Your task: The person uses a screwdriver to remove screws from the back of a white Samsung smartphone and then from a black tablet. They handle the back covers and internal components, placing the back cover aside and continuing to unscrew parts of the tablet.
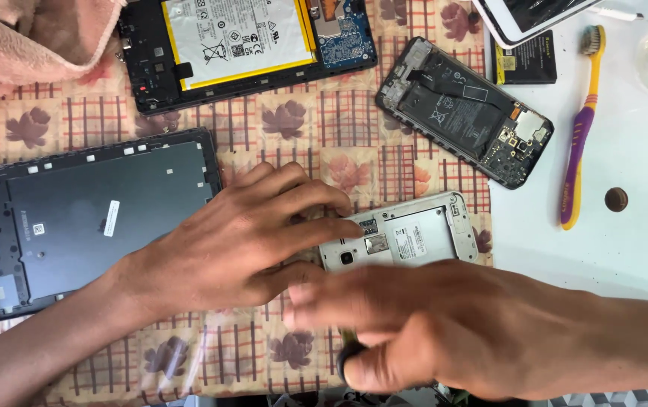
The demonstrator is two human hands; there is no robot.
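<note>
A silver phone body (414,235) with its back cover off lies on the patterned cloth (354,143). My left hand (241,237) rests on the cloth with its fingertips pressing the phone's left end. My right hand (429,332) is blurred just in front of the phone, its fingers curled around a small dark tool (348,354) near the bottom edge; most of the tool is hidden.
A dark tablet back cover (75,218) lies at the left. An opened tablet with a white battery (241,41) sits at the top. An opened black phone (463,109), a loose battery (527,64), a purple-yellow toothbrush (579,136), a brown coin (615,199) and a pink towel (22,38) lie around.
</note>
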